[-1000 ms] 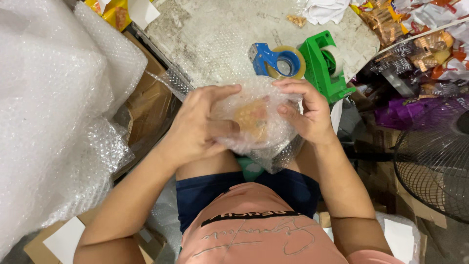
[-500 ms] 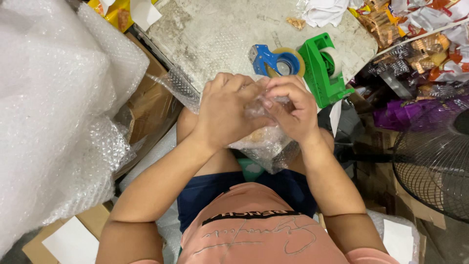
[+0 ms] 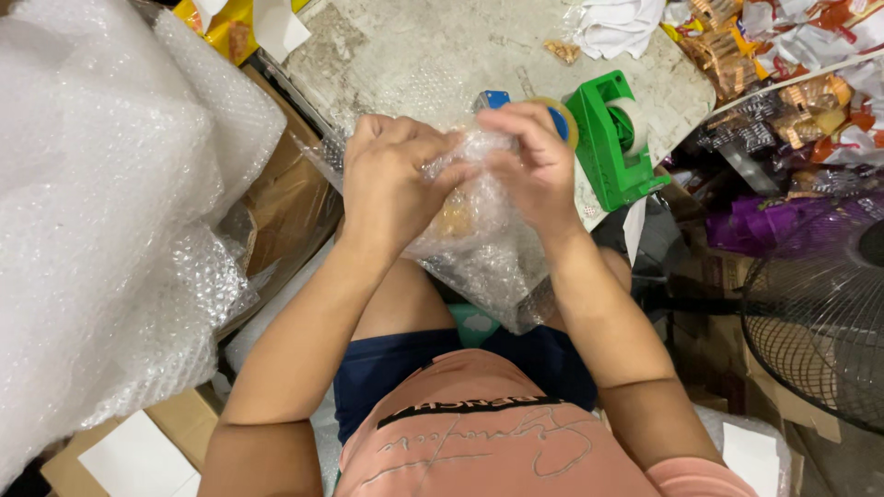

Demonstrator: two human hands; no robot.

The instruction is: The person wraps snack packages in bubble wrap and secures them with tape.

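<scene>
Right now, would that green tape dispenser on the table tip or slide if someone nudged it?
The green tape dispenser looks like rigid plastic on a broad flat base, so it would probably slide rather than tip. It sits near the table edge, so a push outward might drop it.

A grey, speckled table top point(image 3: 414, 55) sits at the far side. On it, to the right, stands a green tape holder point(image 3: 612, 143). Just left of it lies a blue one point(image 3: 497, 98), mostly hidden. Farther back lie a white cloth point(image 3: 617, 23) and maybe a small brown crumb point(image 3: 562, 51).
</scene>
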